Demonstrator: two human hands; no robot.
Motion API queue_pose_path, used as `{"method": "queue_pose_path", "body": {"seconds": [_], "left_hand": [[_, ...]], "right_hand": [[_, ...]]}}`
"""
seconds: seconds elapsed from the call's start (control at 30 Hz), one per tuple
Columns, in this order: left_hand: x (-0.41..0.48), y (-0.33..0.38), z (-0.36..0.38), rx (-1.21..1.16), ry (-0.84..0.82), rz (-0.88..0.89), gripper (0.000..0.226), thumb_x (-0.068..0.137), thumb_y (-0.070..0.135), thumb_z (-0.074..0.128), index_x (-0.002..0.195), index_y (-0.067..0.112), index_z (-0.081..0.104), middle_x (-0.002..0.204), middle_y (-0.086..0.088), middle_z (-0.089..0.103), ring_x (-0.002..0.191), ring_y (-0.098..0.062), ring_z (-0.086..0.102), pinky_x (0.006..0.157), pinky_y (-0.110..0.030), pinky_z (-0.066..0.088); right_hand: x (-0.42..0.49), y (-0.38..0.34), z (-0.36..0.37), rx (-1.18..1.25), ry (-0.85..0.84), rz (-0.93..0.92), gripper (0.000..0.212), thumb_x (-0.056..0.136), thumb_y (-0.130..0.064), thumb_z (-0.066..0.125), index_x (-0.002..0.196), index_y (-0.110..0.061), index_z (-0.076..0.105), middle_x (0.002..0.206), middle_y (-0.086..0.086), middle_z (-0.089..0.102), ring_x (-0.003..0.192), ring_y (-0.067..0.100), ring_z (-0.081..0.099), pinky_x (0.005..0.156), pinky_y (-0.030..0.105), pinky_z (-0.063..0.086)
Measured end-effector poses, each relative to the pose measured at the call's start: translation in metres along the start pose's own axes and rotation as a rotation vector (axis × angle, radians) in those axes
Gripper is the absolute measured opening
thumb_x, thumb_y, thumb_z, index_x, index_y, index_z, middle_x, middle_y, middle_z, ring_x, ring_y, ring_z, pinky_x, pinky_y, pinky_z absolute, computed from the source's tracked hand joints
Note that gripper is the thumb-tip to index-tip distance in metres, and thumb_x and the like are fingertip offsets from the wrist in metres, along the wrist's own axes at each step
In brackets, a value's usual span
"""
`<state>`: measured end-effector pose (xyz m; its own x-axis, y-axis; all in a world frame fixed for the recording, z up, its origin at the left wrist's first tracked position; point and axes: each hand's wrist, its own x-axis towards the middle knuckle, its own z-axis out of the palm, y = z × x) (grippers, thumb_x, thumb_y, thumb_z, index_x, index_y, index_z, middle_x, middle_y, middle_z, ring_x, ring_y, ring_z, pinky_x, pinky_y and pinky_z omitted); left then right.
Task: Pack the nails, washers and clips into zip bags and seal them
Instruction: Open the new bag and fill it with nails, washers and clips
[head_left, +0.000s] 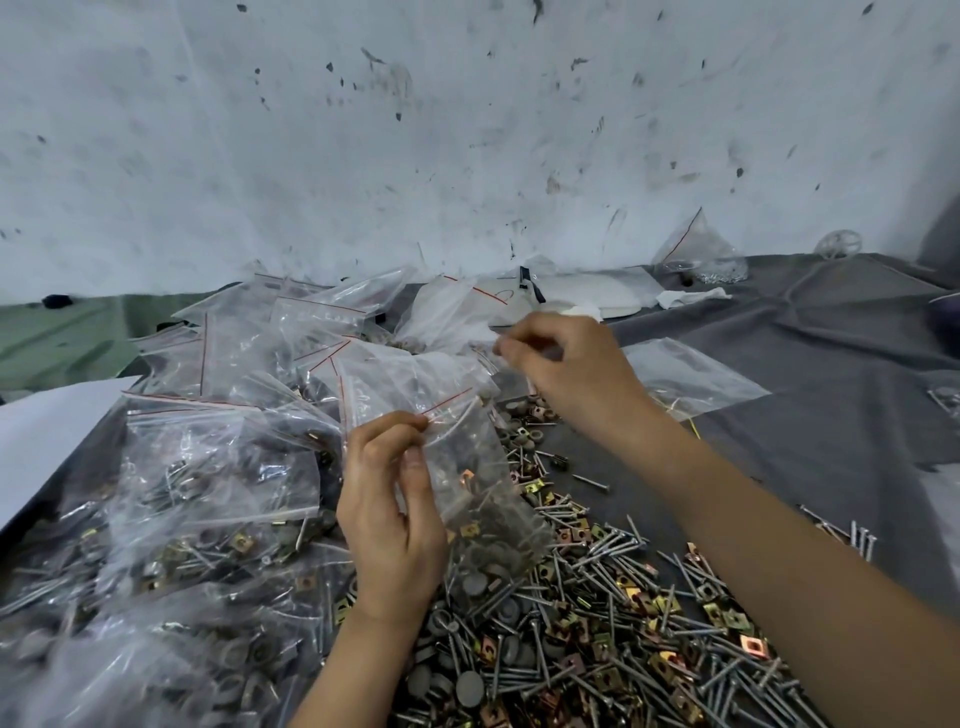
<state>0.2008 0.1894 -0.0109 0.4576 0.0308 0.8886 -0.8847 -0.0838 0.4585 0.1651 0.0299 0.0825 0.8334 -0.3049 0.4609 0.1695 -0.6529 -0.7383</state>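
Nails (597, 556), bag (483, 519) — pinched in left fingers (387, 434)

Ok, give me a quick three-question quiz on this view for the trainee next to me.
1. True or false: the left hand pinches a zip bag that already has hardware inside.
2. Seen from the head camera, where does the heap of filled bags lie? A) left of the held bag B) right of it C) stacked in a box
3. What colour is the line along the zip strip of the held bag?
Key: 1 true; 2 A; 3 red.
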Motion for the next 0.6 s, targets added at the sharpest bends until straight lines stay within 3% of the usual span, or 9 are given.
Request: {"method": "queue_pose_path", "body": {"seconds": [0.1,0.2,0.3,0.43,0.6], "left_hand": [[0.000,0.000,0.000,-0.004,0.006,0.006,0.015,0.094,0.011,0.039,0.100,0.013,0.053,0.101,-0.005,0.056,0.099,-0.009,0.056,0.086,-0.020,0.042],[0.000,0.001,0.000,-0.007,0.006,0.010,0.015,0.094,0.010,0.039,0.100,0.014,0.052,0.101,-0.005,0.057,0.098,-0.010,0.056,0.085,-0.021,0.043],[0.001,0.000,0.000,-0.001,0.005,0.015,0.015,0.094,0.010,0.039,0.100,0.014,0.052,0.100,-0.006,0.057,0.098,-0.012,0.057,0.085,-0.022,0.043],[0.000,0.000,0.000,0.000,0.007,0.015,0.016,0.094,0.010,0.039,0.100,0.014,0.052,0.100,-0.007,0.057,0.099,-0.008,0.056,0.085,-0.020,0.042],[0.000,0.001,0.000,-0.008,0.002,0.010,0.015,0.094,0.011,0.038,0.100,0.015,0.052,0.101,-0.002,0.056,0.099,-0.009,0.056,0.085,-0.022,0.044]], "right_hand": [[-0.008,0.035,0.012,-0.273,-0.262,0.205,0.014,0.092,-0.017,0.060,0.102,-0.016,0.070,0.100,0.000,0.069,0.080,0.004,0.060,0.071,0.012,0.042],[-0.025,0.061,0.022,-0.368,-0.427,0.345,0.010,0.087,-0.020,0.067,0.094,-0.015,0.072,0.095,0.000,0.068,0.090,0.014,0.061,0.076,0.023,0.041],[-0.032,0.065,0.026,-0.340,-0.437,0.406,0.008,0.084,-0.022,0.071,0.088,-0.016,0.072,0.096,-0.001,0.067,0.096,0.015,0.060,0.075,0.023,0.040],[-0.031,0.060,0.028,-0.415,-0.457,0.338,0.009,0.083,-0.018,0.071,0.092,-0.021,0.071,0.084,-0.004,0.061,0.082,0.014,0.060,0.070,0.025,0.046],[-0.033,0.059,0.031,-0.521,-0.454,0.320,0.014,0.081,-0.019,0.071,0.087,-0.029,0.064,0.095,0.000,0.062,0.084,0.019,0.060,0.076,0.032,0.053]]}}
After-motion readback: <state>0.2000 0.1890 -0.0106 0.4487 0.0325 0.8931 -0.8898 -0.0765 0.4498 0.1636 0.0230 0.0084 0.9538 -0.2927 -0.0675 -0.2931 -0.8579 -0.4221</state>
